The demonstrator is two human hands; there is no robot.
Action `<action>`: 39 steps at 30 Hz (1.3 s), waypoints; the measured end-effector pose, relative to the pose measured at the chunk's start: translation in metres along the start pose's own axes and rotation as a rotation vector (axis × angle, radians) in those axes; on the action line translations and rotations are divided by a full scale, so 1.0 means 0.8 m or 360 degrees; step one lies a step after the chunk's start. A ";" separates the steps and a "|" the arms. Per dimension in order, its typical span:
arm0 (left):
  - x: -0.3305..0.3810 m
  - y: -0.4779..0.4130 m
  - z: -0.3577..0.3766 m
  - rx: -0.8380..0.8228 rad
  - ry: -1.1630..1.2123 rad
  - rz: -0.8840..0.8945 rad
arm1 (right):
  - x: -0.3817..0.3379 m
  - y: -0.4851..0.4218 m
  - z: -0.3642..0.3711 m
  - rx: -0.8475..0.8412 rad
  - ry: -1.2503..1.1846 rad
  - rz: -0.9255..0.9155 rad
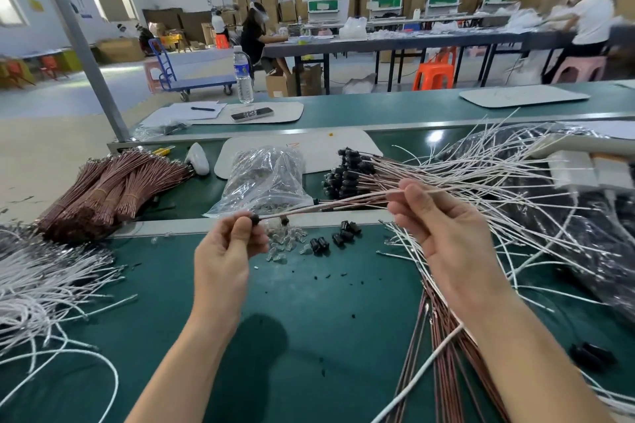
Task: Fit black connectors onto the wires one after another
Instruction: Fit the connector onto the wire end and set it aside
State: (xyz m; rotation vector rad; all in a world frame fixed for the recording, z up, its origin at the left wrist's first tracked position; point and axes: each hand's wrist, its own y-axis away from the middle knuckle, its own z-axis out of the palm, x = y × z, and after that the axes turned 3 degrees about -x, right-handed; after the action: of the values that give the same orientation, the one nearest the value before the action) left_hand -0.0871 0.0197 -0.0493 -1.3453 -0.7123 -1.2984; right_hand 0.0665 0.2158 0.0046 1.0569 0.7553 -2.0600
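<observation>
left hand pinching black connector — wire end hidden, right hand gripping wire

matt green table, glossy plastic bag

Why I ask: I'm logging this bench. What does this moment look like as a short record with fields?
left hand: pinches a black connector at the tip of a wire
right hand: pinches the same wire further along
loose connectors: small group on the green table, just beyond the hands
fitted wires: pile behind, black ends pointing left
clear bag: left of that pile
brown wire bundles: far left
</observation>
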 end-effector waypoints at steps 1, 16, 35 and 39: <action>0.005 -0.010 0.012 -0.0035 -0.0043 0.0018 | -0.014 -0.012 -0.003 -0.0026 0.0043 -0.0044; -0.007 -0.161 0.197 -0.0331 -0.0939 -0.0172 | -0.043 -0.147 -0.117 0.0532 0.0079 0.0368; -0.030 0.015 0.182 -0.1899 -0.1925 0.1404 | -0.011 -0.019 -0.092 0.0458 0.0572 0.0215; -0.001 0.008 0.172 -0.1774 -0.1887 0.1317 | -0.001 0.004 -0.094 0.0491 0.0880 0.0190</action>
State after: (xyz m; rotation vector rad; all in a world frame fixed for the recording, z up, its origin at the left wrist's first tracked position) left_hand -0.0406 0.1473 -0.0271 -2.9438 0.0178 0.0171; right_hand 0.1029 0.2701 -0.0328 1.8436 0.6200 -1.8284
